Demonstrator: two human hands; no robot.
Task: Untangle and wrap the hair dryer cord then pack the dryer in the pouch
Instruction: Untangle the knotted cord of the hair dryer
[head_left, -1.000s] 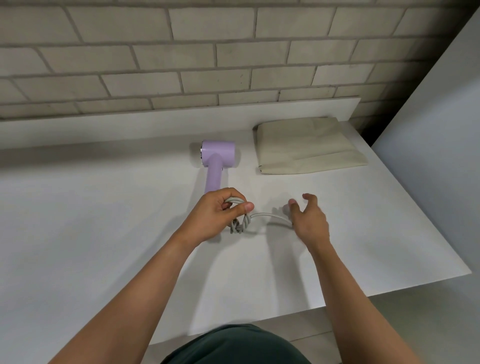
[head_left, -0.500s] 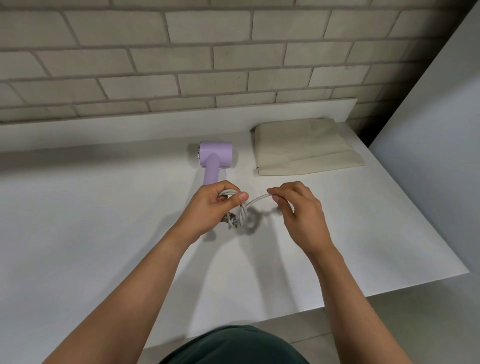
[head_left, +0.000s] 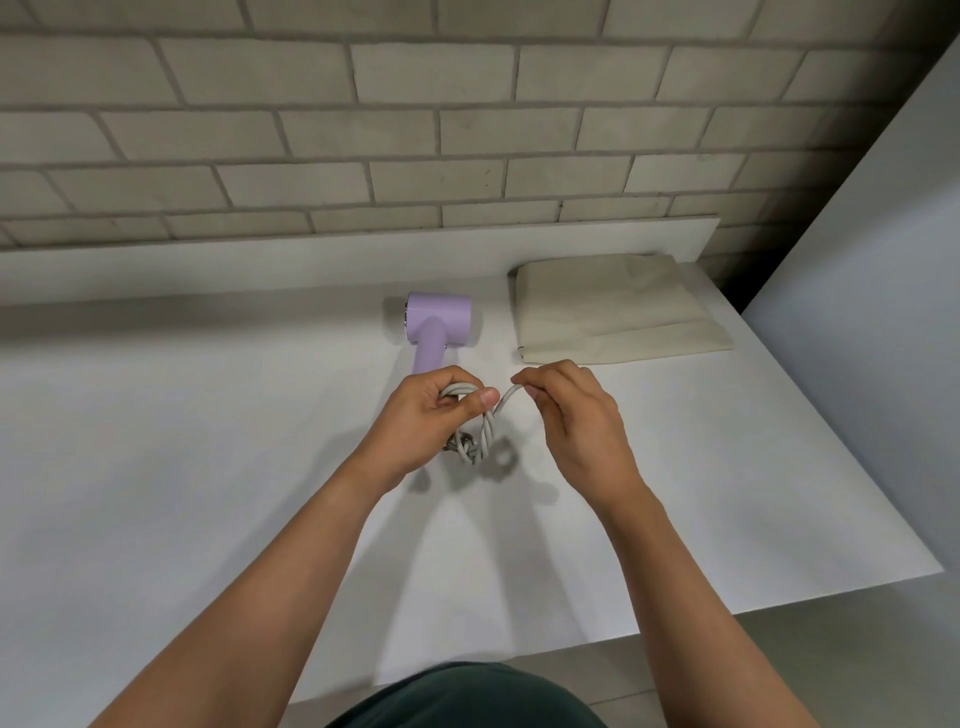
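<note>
Grey cord (head_left: 487, 430) looked limp yet springy; left hand (head_left: 423, 421) gripped its coils, right hand (head_left: 571, 415) pinched the free strand, probably best held near the bundle

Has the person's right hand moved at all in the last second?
Yes. The right hand has moved away from the person, toward the near edge of the pouch, and closer to the left hand; it now pinches the cord.

We can read no text, label or number on the hair dryer (head_left: 439, 314) or pouch (head_left: 608, 312) beyond the gripped cord (head_left: 489, 427).
</note>
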